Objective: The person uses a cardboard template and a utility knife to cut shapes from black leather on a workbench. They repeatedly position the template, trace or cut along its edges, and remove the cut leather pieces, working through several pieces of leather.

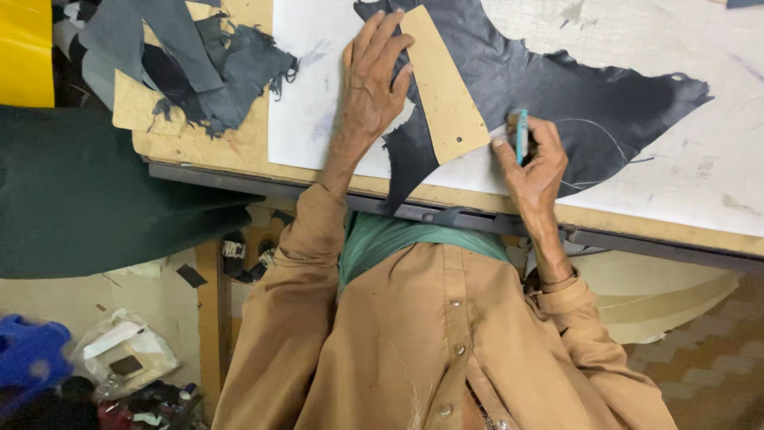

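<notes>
While the left hand [370, 87] lies flat with its fingers [382, 40] spread on the tan cardboard template [442, 87], the right hand [535, 163] is closed around a small turquoise-handled tool [522, 134], held upright at the template's lower right corner. The template rests on the dark leather piece [557, 87], which is spread over the white cutting board [318, 80] on the table [199, 151]. Its long axis runs from about eleven o'clock down to five o'clock. The tool sits just beside that five o'clock end, on the three o'clock side of the corner, so the edge to follow leads away from the right hand toward eleven or twelve o'clock. The left hand presses on the nine o'clock side, nearer the upper end; the right hand is nearer the lower end. Whether the tool's tip touches the leather cannot be told. Grey leather scraps [215, 72] lie well apart, at ten o'clock.
</notes>
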`<state>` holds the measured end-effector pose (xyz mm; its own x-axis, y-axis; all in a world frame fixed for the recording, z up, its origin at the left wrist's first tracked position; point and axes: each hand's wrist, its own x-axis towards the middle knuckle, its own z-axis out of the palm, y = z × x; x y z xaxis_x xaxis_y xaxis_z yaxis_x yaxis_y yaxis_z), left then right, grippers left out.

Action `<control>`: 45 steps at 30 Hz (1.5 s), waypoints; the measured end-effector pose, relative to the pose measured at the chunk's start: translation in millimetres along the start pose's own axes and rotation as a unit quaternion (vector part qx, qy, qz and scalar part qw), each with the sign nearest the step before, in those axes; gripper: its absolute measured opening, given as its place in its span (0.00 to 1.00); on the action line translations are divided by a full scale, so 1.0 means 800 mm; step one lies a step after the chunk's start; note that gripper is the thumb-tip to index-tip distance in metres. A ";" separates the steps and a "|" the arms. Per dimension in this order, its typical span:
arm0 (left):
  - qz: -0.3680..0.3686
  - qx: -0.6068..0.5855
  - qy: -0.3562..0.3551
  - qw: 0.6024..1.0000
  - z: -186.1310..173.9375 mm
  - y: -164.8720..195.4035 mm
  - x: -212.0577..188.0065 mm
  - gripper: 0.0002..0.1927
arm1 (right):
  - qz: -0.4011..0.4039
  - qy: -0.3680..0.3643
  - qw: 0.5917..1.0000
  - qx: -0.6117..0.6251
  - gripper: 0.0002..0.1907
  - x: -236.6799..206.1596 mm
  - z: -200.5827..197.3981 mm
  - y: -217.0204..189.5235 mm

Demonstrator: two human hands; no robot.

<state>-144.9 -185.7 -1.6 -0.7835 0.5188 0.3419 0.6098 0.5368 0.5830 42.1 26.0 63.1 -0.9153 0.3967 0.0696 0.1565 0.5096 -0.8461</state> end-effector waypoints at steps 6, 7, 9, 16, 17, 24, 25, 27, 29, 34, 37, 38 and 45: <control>0.004 -0.013 0.029 0.999 0.017 -0.001 -0.002 0.16 | -0.075 -0.100 0.992 -0.018 0.18 0.021 -0.017 0.020; 0.004 -0.008 0.035 0.999 0.020 0.002 -0.002 0.16 | -0.086 -0.099 0.991 -0.021 0.18 0.023 -0.017 0.024; -0.007 -0.015 0.053 0.998 0.025 0.008 -0.002 0.17 | -0.042 -0.074 0.996 0.031 0.17 0.027 -0.015 0.033; -0.019 -0.012 0.072 0.997 0.033 0.022 -0.004 0.17 | -0.025 -0.045 0.996 0.074 0.16 0.028 -0.020 0.063; -0.030 -0.009 0.066 0.997 0.034 0.023 -0.005 0.17 | -0.027 -0.046 0.996 0.069 0.16 0.027 -0.021 0.065; -0.040 -0.005 0.062 0.997 0.034 0.027 -0.003 0.17 | -0.033 -0.046 0.997 0.061 0.15 0.026 -0.019 0.066; -0.024 0.001 0.074 0.997 0.034 0.026 -0.002 0.16 | -0.025 -0.045 0.997 0.060 0.15 0.026 -0.018 0.064; -0.016 0.002 0.080 0.997 0.032 0.023 -0.001 0.16 | -0.035 -0.047 0.997 0.058 0.16 0.026 -0.018 0.059; -0.003 0.019 0.094 0.995 0.032 0.021 -0.001 0.16 | 0.001 -0.086 0.992 0.091 0.17 0.031 -0.022 0.051; 0.032 0.114 0.074 0.990 0.030 0.024 -0.002 0.16 | 0.044 -0.127 0.977 0.163 0.18 0.089 -0.056 0.025; 0.008 0.045 0.054 0.997 0.023 0.033 -0.003 0.24 | -0.083 -0.080 0.991 0.065 0.16 0.157 -0.055 0.006; -0.004 0.033 0.040 0.999 0.019 0.036 -0.003 0.28 | -0.160 -0.086 0.983 0.021 0.17 0.177 -0.044 -0.002; -0.064 0.010 -0.023 0.998 -0.007 0.044 0.005 0.44 | -0.412 -0.236 0.870 -0.137 0.24 0.285 0.082 -0.032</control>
<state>-127.5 -168.7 24.4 -0.8488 0.4751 0.2321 0.5084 0.6126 0.6052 -195.4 53.3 65.7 -0.7994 -0.5130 0.3128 -0.6003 0.6614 -0.4496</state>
